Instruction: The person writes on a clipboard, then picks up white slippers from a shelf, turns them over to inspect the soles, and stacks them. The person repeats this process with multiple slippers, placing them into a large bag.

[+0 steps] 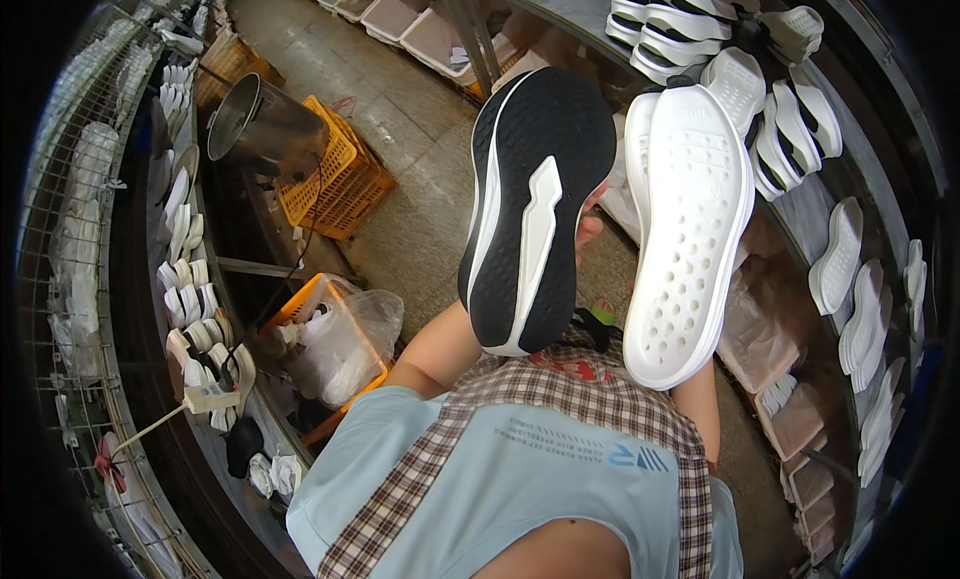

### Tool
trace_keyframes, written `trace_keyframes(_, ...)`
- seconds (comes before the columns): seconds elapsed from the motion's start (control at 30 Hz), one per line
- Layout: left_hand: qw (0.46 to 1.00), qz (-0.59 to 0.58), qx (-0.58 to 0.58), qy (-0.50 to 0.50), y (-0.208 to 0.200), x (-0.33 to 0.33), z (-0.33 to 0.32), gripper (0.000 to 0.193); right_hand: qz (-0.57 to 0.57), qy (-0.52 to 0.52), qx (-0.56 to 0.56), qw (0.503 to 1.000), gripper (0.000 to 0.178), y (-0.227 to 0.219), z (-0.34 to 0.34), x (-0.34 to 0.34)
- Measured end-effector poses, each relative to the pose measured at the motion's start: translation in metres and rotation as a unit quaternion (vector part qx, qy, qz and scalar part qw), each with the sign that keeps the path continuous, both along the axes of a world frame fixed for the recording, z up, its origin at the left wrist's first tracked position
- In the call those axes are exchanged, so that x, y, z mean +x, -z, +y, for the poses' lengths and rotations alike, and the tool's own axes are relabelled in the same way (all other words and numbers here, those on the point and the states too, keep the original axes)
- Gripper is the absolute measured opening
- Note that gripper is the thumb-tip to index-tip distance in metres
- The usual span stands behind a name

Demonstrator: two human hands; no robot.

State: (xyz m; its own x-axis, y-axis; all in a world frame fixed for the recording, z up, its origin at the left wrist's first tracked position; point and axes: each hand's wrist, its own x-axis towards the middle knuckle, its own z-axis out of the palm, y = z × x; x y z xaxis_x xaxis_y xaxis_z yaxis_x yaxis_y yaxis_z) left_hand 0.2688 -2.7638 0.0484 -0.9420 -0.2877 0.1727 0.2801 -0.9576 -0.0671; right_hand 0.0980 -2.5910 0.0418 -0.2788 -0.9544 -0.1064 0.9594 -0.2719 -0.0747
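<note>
My left hand (590, 222) is closed around a shoe sole (504, 204), held up with its black tread facing me. White shows along its side and in a long inlay down the middle; the sole hides most of the hand, and a few fingertips come out past its right edge. To the right, a white shoe sole (692, 229) is held upright, its inner face with rows of round holes toward me. A second white sole (642, 149) shows partly behind it. My right forearm (700, 404) leads up behind these white soles, which hide my right hand.
On the right, a curved rack (800, 204) carries several white and black-white soles (680, 24). More soles (190, 299) line the left shelf. Yellow crates (345, 179), a metal bucket (240, 119) and an orange crate with plastic bags (345, 339) stand at left. White bins (430, 39) line the far side.
</note>
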Motion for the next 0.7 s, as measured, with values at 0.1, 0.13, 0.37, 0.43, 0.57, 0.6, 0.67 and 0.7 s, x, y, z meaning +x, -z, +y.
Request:
trace_keyframes(0.1, 0.999, -0.018, -0.028, -0.012, -0.004, -0.002, -0.004, 0.062, 0.071, -0.010, -0.016, 0.997, 0.070, -0.002, 0.001, -0.003)
trace_keyframes(0.13, 0.998, -0.038, -0.048, -0.011, -0.006, -0.005, -0.006, 0.061, 0.115, -0.029, -0.049, 0.992, 0.071, -0.002, 0.000, -0.005)
trace_keyframes(0.37, 0.938, -0.221, -0.265, 0.038, -0.030, -0.030, -0.014, 0.055, 0.384, 0.001, 0.200, 0.901, 0.086, 0.008, 0.001, -0.006)
trace_keyframes(0.43, 0.916, -0.250, -0.310, 0.053, -0.039, -0.033, -0.011, 0.053, 0.391, -0.008, 0.192, 0.900, 0.096, 0.009, 0.004, -0.007)
trace_keyframes(0.57, 0.879, -0.284, -0.376, 0.073, -0.046, -0.031, -0.009, 0.050, 0.592, 0.022, 0.183, 0.785, 0.114, 0.009, 0.009, -0.012)
trace_keyframes(0.6, 0.871, -0.295, -0.385, 0.072, -0.045, -0.029, -0.010, 0.049, 0.598, 0.012, 0.186, 0.779, 0.115, 0.009, 0.011, -0.012)
trace_keyframes(0.67, 0.859, -0.324, -0.392, 0.066, -0.037, -0.025, -0.013, 0.048, 0.626, 0.002, 0.172, 0.761, 0.119, 0.010, 0.014, -0.011)
trace_keyframes(0.7, 0.855, -0.345, -0.385, 0.045, -0.030, -0.024, -0.013, 0.043, 0.629, 0.006, 0.183, 0.756, 0.121, 0.012, 0.015, -0.010)
